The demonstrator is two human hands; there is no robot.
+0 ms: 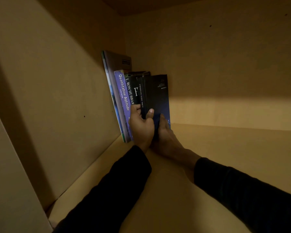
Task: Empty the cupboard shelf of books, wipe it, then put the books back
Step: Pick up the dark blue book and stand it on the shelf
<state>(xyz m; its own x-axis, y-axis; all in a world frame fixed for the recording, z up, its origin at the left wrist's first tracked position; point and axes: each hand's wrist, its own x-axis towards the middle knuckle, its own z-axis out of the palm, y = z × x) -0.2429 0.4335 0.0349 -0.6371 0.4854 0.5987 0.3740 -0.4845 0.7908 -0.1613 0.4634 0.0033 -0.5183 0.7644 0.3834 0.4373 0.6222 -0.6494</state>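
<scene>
Several books stand upright in the back left corner of the cupboard shelf (217,157). A tall thin book (110,76) leans on the left wall, then a purple book (123,91), then a black book (130,88). The rightmost one is a dark blue book (155,95). My left hand (141,126) grips its spine low down, thumb on the spine and fingers behind it. My right hand (166,133) holds the lower part of its front cover, thumb laid on the cover. Both sleeves are dark.
The cupboard's left wall (57,98) runs close beside the books, and the back wall (225,73) is just behind them. The shelf stretches bare to the right and toward me. The top panel (141,5) is low overhead.
</scene>
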